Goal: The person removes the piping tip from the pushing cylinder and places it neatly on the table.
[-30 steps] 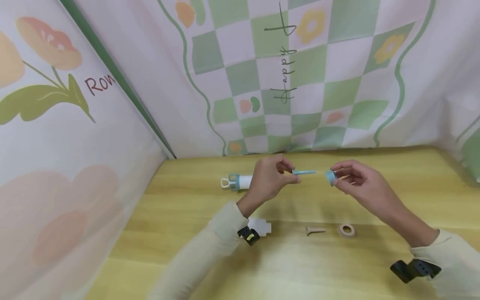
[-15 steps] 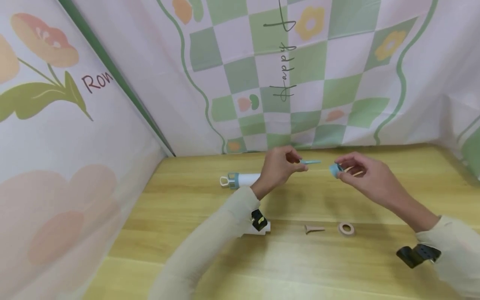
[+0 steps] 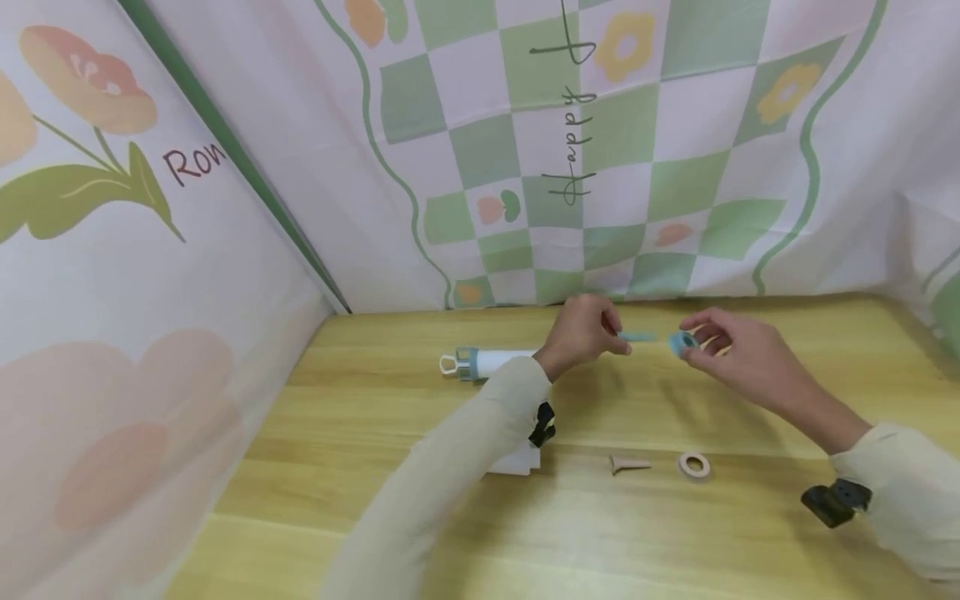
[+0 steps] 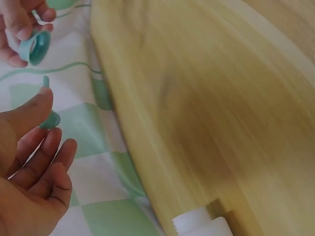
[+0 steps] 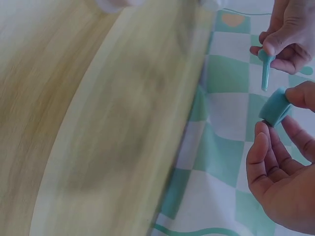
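Observation:
Between thumb and fingers, my left hand (image 3: 587, 335) pinches a slim teal nozzle (image 5: 266, 73) by its flared base, its narrow end pointing at the other hand. My right hand (image 3: 738, 357) holds a teal ring cap (image 5: 275, 105) at its rim, tilted, with the opening partly showing. In the left wrist view a gap separates the nozzle's tip from the ring cap (image 4: 35, 48). Both pieces are held up above the back part of the table.
A white bottle (image 3: 501, 362) with a blue-framed end and white loop lies behind the left forearm. A second white container (image 3: 517, 461) is partly hidden by the sleeve. A beige nozzle (image 3: 632, 464) and a beige ring (image 3: 694, 467) lie nearer on the wooden table (image 3: 637, 542).
My left hand has moved right with the nozzle, bringing its tip closer to the ring cap. The right hand has shifted slightly right and turned the ring cap so its hole shows more.

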`<action>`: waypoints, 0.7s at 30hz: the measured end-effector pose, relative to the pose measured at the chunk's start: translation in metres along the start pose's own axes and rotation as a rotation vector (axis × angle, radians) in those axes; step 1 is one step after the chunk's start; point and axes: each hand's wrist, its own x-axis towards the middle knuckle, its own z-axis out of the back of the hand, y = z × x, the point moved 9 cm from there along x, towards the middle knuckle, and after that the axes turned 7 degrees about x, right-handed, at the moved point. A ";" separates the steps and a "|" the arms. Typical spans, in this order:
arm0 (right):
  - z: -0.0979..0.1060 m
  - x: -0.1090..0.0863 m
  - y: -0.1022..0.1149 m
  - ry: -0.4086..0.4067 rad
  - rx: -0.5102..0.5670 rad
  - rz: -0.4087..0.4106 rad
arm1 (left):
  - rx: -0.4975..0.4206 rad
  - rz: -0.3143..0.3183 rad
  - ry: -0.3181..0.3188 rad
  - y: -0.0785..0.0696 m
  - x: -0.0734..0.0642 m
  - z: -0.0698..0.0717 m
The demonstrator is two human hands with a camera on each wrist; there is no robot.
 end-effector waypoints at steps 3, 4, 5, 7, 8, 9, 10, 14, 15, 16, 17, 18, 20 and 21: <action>-0.006 0.005 -0.008 0.029 -0.022 -0.003 | 0.033 0.003 0.040 0.000 0.006 -0.013; -0.008 0.007 -0.011 0.037 -0.028 -0.003 | 0.044 0.004 0.053 0.000 0.007 -0.017; -0.010 0.009 -0.014 0.045 -0.033 -0.004 | 0.057 0.006 0.064 0.001 0.008 -0.021; -0.014 0.013 -0.020 0.057 -0.041 -0.001 | 0.099 0.007 0.083 0.001 0.011 -0.028; -0.015 0.014 -0.023 0.063 -0.044 -0.004 | 0.110 0.013 0.094 0.002 0.012 -0.031; -0.017 0.014 -0.027 0.070 -0.043 -0.008 | 0.129 0.017 0.105 0.003 0.013 -0.035; -0.018 0.015 -0.030 0.079 -0.044 -0.014 | 0.144 0.020 0.120 0.004 0.013 -0.039; -0.027 0.013 -0.044 0.134 -0.032 -0.056 | 0.207 0.023 0.173 0.006 0.017 -0.051; -0.029 0.013 -0.047 0.145 -0.030 -0.064 | 0.225 0.017 0.182 0.006 0.017 -0.053; -0.030 0.013 -0.049 0.151 -0.030 -0.071 | 0.233 0.016 0.192 0.006 0.018 -0.055; -0.032 0.013 -0.051 0.157 -0.028 -0.075 | 0.245 0.013 0.198 0.006 0.019 -0.057; -0.032 0.013 -0.052 0.157 -0.025 -0.075 | 0.256 0.012 0.206 0.006 0.019 -0.059; -0.035 0.014 -0.055 0.163 -0.025 -0.076 | 0.281 0.004 0.213 0.005 0.020 -0.062; -0.037 0.014 -0.056 0.165 -0.027 -0.075 | 0.295 0.002 0.216 0.005 0.021 -0.064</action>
